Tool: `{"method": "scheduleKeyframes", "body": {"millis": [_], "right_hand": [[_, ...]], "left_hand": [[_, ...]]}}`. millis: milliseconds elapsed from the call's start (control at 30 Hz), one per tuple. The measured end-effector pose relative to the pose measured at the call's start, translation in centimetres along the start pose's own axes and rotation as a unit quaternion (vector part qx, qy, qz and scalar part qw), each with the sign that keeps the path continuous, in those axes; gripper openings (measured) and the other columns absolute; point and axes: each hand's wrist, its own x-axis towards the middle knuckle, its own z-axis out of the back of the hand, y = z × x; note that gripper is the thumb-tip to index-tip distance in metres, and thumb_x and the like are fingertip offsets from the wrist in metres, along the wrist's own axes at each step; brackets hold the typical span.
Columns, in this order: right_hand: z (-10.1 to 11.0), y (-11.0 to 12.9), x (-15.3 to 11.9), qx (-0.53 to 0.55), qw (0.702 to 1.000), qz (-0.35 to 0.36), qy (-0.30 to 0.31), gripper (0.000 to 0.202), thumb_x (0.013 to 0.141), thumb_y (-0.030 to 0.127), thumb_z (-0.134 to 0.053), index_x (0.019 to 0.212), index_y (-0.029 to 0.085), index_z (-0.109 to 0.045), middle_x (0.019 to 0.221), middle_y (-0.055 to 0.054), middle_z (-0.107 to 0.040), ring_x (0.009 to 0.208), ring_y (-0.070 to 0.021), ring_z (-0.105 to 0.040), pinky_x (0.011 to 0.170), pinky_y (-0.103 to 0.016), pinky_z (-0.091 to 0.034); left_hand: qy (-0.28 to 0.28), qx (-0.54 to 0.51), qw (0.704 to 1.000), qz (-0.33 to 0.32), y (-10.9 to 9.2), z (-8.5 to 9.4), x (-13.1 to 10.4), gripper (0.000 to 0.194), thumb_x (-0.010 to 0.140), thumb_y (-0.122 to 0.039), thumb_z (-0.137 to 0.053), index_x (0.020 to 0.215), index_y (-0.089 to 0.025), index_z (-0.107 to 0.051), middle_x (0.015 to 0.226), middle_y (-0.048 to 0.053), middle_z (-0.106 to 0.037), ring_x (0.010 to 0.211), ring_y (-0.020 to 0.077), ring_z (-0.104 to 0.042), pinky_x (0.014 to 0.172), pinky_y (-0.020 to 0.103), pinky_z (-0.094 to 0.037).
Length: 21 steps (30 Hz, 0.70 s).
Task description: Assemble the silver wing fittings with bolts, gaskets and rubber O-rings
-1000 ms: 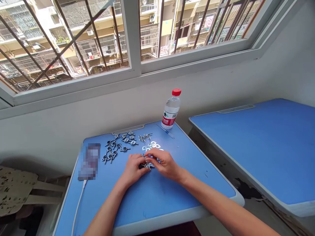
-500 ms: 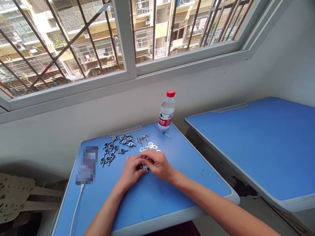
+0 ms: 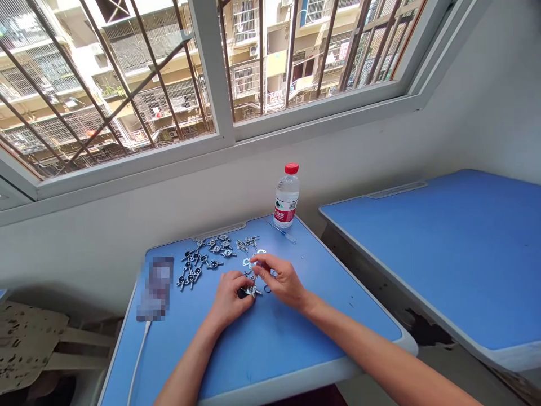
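The fitting [image 3: 253, 291] is shiny metal — the bottle [image 3: 286, 203] glossy plastic — the desktop [image 3: 253, 349] smooth.

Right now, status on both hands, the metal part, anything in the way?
Left hand holding metal part, partly hidden. Right hand close beside it, grip too small to make out. Flat silver plates just beyond, may crowd right hand.

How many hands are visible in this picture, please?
2: the left hand holds a metal part on the blue table; the right hand is close beside it. No other hand is visible.

Metal parts [image 3: 228, 253] are silvery; the desk [image 3: 270, 344] blue.
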Motion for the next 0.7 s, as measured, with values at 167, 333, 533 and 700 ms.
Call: {"method": "scheduleKeyframes", "body": {"millis": [167, 333, 533, 700], "right_hand": [[0.79, -0.4, 0.27, -0.039, 0.999, 0.025, -0.013, 0.015, 0.095, 0.023, -0.051, 0.104, 0.019, -0.062, 0.082, -0.004, -0.069, 0.062, -0.0142, -0.062, 0.059, -0.025, -0.051], [0.94, -0.36, 0.22, -0.071, 0.996, 0.054, 0.012, 0.015, 0.096, 0.021, -0.049, 0.104, 0.02, -0.062, 0.084, -0.005, -0.071, 0.066, -0.015, -0.064, 0.062, -0.025, -0.052], [0.69, -0.35, -0.04, -0.086, 0.994, 0.068, 0.025, 0.016, 0.095, 0.018, -0.049, 0.106, 0.021, -0.061, 0.084, -0.004, -0.072, 0.067, -0.0155, -0.065, 0.063, -0.026, -0.053], [0.58, -0.47, -0.16, -0.073, 0.994, 0.067, 0.04, 0.021, 0.095, 0.016, -0.048, 0.11, 0.022, -0.061, 0.088, -0.005, -0.073, 0.071, -0.0166, -0.068, 0.065, -0.027, -0.055]], "left_hand": [[0.016, -0.018, 1.0, -0.002, 0.03, 0.38, 0.03, 0.02, 0.072, -0.01, -0.059, 0.085, -0.021, -0.07, 0.087, 0.002, -0.064, 0.088, 0.0208, -0.057, 0.079, 0.034, -0.038], [0.024, -0.035, 0.999, 0.002, 0.26, 0.39, 0.04, 0.021, 0.073, -0.01, -0.06, 0.087, -0.022, -0.069, 0.089, 0.003, -0.064, 0.089, 0.021, -0.056, 0.081, 0.035, -0.038], [0.029, -0.043, 0.999, 0.007, 0.45, 0.28, 0.05, 0.021, 0.073, -0.011, -0.058, 0.086, -0.023, -0.069, 0.092, 0.003, -0.064, 0.091, 0.0216, -0.056, 0.082, 0.036, -0.038], [0.033, -0.034, 0.999, 0.01, 0.59, 0.19, 0.06, 0.021, 0.073, -0.012, -0.058, 0.086, -0.024, -0.069, 0.092, 0.003, -0.065, 0.091, 0.0222, -0.056, 0.083, 0.036, -0.039]]}}
